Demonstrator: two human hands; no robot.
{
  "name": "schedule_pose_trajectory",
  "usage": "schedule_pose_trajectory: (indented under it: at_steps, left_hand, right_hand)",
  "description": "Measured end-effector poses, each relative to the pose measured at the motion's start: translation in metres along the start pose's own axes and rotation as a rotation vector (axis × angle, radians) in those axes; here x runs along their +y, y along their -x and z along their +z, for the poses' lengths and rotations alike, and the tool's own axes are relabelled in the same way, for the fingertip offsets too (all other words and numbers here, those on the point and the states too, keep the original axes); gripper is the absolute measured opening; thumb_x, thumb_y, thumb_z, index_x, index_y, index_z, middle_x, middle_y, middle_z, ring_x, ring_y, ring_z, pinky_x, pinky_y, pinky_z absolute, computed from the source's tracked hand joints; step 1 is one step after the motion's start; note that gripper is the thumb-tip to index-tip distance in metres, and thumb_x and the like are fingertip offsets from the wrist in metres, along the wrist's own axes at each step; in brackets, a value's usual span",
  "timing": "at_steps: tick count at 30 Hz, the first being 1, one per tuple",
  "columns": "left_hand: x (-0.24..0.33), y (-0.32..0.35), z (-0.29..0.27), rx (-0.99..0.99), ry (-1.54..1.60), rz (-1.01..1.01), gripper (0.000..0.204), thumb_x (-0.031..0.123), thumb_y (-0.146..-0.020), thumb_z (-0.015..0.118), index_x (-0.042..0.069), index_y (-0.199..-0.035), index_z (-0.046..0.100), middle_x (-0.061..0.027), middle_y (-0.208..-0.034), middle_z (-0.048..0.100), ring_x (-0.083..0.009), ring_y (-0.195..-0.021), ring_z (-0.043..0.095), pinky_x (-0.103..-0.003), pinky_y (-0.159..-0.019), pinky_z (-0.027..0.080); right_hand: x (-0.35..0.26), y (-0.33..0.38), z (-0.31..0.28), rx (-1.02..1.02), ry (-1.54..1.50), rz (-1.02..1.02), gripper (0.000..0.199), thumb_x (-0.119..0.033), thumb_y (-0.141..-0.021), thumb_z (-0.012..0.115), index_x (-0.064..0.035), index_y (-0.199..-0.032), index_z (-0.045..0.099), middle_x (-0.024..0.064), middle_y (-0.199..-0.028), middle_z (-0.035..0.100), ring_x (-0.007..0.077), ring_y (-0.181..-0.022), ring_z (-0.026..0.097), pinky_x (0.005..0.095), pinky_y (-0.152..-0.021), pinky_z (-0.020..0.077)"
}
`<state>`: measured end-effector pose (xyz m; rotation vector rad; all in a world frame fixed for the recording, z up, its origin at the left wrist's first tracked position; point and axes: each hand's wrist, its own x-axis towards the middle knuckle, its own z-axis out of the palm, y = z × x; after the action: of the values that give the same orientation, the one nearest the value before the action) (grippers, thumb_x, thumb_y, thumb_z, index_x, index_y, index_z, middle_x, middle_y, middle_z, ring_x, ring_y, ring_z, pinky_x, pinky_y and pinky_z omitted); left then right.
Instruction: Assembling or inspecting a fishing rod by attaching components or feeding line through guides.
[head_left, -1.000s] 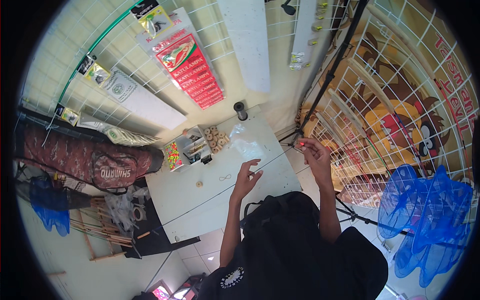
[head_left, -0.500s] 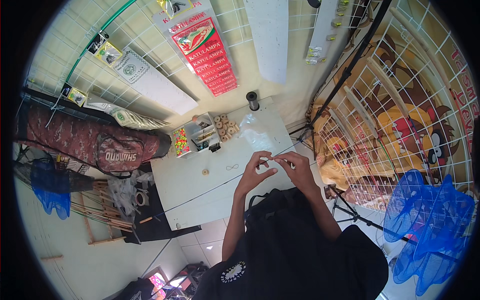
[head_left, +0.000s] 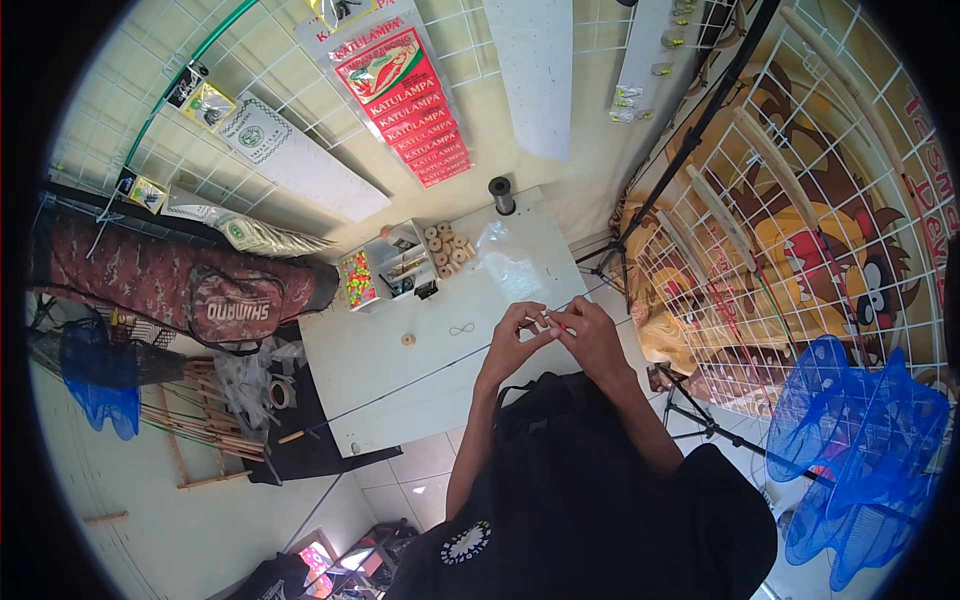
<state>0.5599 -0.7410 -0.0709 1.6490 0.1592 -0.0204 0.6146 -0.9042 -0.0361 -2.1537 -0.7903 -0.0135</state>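
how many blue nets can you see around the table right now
2. One blue net stands at the right, beside the white wire rack. The other blue net lies at the left, below the camouflage bag. The right one may be several nets overlapping.

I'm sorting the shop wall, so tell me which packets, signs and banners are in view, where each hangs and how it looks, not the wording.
Red sign: long strip on the wall grid, top centre, red with yellow bands.
White card: long slanted strip left of it, with a green round mark.
Small packets: upper left on the grid, yellow and black.
Cartoon banner: right, behind the wire rack, orange and brown.
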Motion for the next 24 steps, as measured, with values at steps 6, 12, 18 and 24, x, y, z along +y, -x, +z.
schedule_pose_trajectory:
  at_steps: [6, 12, 18, 24]
  left_hand:
    - [0.012, 0.002, 0.001, -0.021, -0.031, -0.070, 0.020, 0.023, -0.085, 0.074, 0.006, -0.094, 0.069, -0.0081, -0.119, 0.058, -0.0136, -0.089, 0.055, -0.029, -0.080, 0.045]
    - [0.002, 0.001, -0.002, -0.046, -0.028, -0.060, 0.017, 0.022, -0.090, 0.068, 0.007, -0.096, 0.069, -0.0053, -0.121, 0.059, -0.0137, -0.095, 0.055, -0.027, -0.078, 0.042]
    - [-0.014, 0.001, -0.009, -0.056, 0.101, -0.087, 0.017, 0.023, -0.093, 0.063, 0.006, -0.096, 0.066, -0.0050, -0.121, 0.058, -0.0131, -0.099, 0.054, -0.028, -0.079, 0.041]
    - [-0.005, 0.003, -0.012, -0.065, 0.167, -0.104, 0.023, 0.025, -0.096, 0.059, 0.004, -0.104, 0.063, -0.0047, -0.117, 0.058, -0.0124, -0.093, 0.053, -0.031, -0.088, 0.044]
  right_hand:
    - [0.005, 0.001, 0.002, 0.033, -0.016, 0.027, 0.016, -0.012, -0.079, 0.070, -0.0057, -0.094, 0.072, 0.0088, -0.080, 0.056, 0.0252, -0.072, 0.059, 0.0373, -0.067, 0.0491]
    - [0.007, 0.000, 0.001, 0.031, -0.060, 0.080, 0.017, -0.012, -0.080, 0.073, -0.0050, -0.096, 0.074, 0.0088, -0.079, 0.059, 0.0219, -0.068, 0.061, 0.0325, -0.062, 0.0491]
    - [0.012, -0.007, -0.019, -0.010, -0.294, 0.211, 0.014, -0.013, -0.081, 0.073, -0.0068, -0.093, 0.075, 0.0064, -0.074, 0.057, 0.0153, -0.060, 0.053, 0.0294, -0.057, 0.0436]
    - [0.026, -0.005, -0.041, -0.022, -0.339, 0.264, 0.014, -0.015, -0.079, 0.076, -0.0080, -0.091, 0.076, 0.0025, -0.071, 0.053, 0.0088, -0.054, 0.040, 0.0263, -0.050, 0.0329]
